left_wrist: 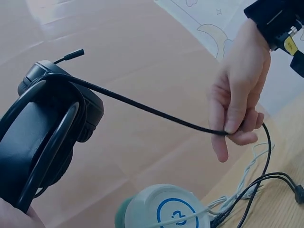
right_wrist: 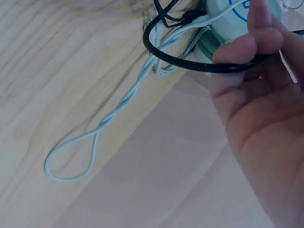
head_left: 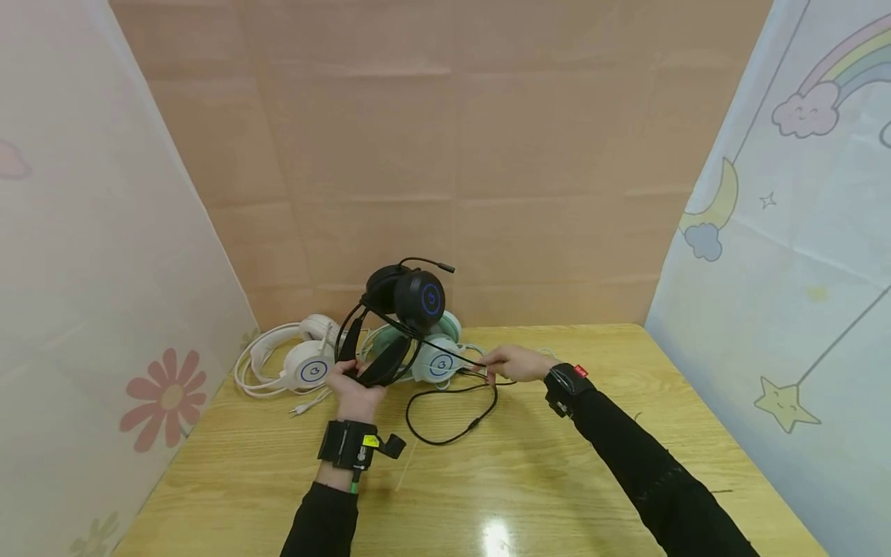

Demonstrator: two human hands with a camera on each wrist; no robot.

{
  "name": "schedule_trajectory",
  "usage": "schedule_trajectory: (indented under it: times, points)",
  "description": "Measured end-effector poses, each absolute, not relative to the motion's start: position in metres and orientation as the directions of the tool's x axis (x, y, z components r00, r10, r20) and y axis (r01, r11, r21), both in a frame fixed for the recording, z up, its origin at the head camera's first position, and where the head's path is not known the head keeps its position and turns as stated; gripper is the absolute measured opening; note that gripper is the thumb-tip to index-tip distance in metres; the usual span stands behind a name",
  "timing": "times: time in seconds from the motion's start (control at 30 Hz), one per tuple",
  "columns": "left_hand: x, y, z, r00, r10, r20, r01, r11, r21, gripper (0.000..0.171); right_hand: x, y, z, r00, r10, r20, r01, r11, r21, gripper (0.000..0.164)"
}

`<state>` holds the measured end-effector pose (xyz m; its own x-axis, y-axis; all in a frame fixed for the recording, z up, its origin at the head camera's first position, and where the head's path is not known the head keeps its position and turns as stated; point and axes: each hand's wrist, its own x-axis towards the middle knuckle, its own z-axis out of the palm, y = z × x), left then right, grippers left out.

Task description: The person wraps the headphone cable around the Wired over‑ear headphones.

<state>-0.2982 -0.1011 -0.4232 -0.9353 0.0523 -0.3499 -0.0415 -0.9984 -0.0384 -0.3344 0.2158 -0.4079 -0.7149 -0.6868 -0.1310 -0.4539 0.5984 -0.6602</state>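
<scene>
A black headset with a boom microphone is held up off the table by my left hand, which grips its headband. Loops of black cable wrap round the headset and stretch across to my right hand. Thumb and fingers of the right hand pinch this cable. Past the pinch the cable drops to the table in a loose loop. Behind and below the black headset lies a white and green headset, partly hidden, with its pale twisted cable alongside.
A white headset lies at the back left of the wooden table, its plug in front. A brown backdrop stands behind, with printed sheets at both sides.
</scene>
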Motion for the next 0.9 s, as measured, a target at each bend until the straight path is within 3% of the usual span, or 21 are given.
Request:
schedule_trajectory:
  times: [0.2,0.43,0.67,0.9]
  points:
    - [-0.298,-0.102,-0.426,-0.945,0.100,-0.312,-0.089,-0.995,-0.050,0.019,-0.343,0.207,-0.412,-0.764,-0.636,-0.110,-0.478,0.671,-0.566,0.025]
    - [-0.299,-0.101,-0.428,-0.951,0.148,-0.270,-0.145,-0.989,-0.033,0.013,-0.353,0.206,-0.406,-0.813,-0.566,-0.137,-0.404,0.717,-0.567,0.029]
    - [-0.300,-0.101,-0.429,-0.949,0.200,-0.242,-0.200,-0.979,-0.024,0.014,-0.364,0.210,-0.400,-0.886,-0.460,-0.062,-0.368,0.777,-0.510,0.022]
    - [-0.298,-0.096,-0.426,-0.939,0.295,-0.178,-0.304,-0.952,0.024,0.016,-0.369,0.202,-0.401,-0.939,-0.344,-0.024,-0.306,0.861,-0.406,0.029]
